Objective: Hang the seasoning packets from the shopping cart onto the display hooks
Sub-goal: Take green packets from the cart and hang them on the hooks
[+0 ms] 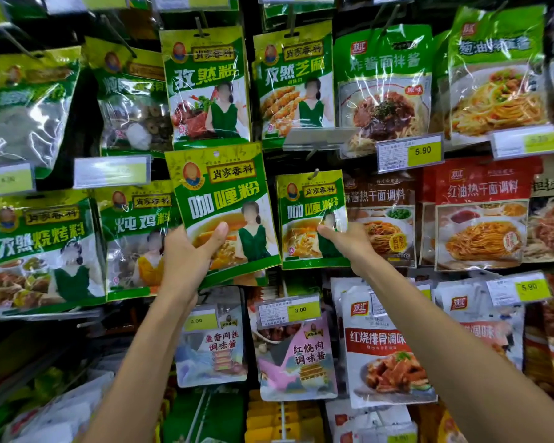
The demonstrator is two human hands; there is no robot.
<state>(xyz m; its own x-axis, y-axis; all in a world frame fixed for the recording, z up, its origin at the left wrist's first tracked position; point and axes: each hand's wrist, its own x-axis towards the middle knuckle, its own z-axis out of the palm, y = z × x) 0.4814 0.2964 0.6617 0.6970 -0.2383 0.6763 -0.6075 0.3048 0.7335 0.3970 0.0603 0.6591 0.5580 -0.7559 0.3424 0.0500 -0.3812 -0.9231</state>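
**Both hands on curry packets at the display**

Left forearm (pixel 147 346) and right forearm (pixel 429 330) are reaching up from the bottom of the frame. Left hand (pixel 189 251) is gripping the loose curry packet (pixel 221 203) at its lower left: thumb on the front, fingers wrapping behind. The packet is tilting slightly. Its hang hole is free and its top edge is overlapping the cumin packet (pixel 207 87) above. Right hand (pixel 343 241) is pinching the lower right corner of the hung curry packet (pixel 311 219), thumb on the front, fingers hidden behind. That packet is hanging on its hook (pixel 315 172), just right of the loose one. A 3.00 price tag (pixel 288 310) is sitting below them.
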